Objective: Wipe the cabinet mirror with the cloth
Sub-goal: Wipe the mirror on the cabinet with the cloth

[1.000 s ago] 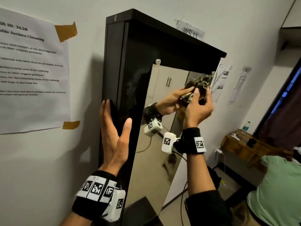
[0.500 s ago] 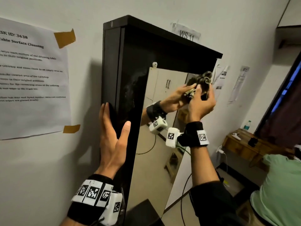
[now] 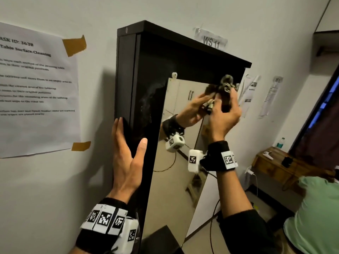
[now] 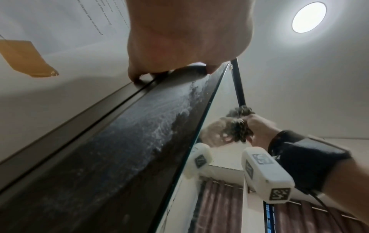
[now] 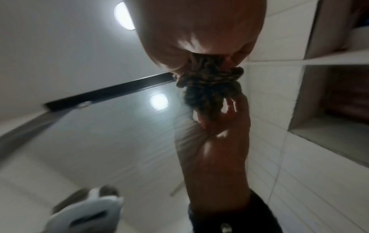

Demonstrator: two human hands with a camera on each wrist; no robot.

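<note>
A black wall cabinet (image 3: 146, 70) has a tall mirror (image 3: 179, 162) on its front. My left hand (image 3: 126, 149) lies flat on the cabinet's left side with straight fingers and the thumb on the front face. My right hand (image 3: 223, 114) grips a dark bunched cloth (image 3: 226, 83) and presses it against the mirror's upper right corner. The left wrist view shows the left hand (image 4: 185, 39) on the cabinet (image 4: 119, 141), whose face is streaked with white dust, and the cloth (image 4: 239, 124) on the mirror (image 4: 221, 97). In the right wrist view the cloth (image 5: 209, 85) meets its reflection in the mirror (image 5: 99, 126).
A taped paper sheet (image 3: 36, 88) hangs on the wall left of the cabinet, and a "WS 11" label (image 3: 211, 41) sits above it. At lower right stand a wooden table (image 3: 271, 162) with a bottle (image 3: 280, 142) and a person in a green shirt (image 3: 311, 217).
My right hand has slid the cloth a little upward to the mirror's top right corner. The left hand has stayed on the cabinet's side.
</note>
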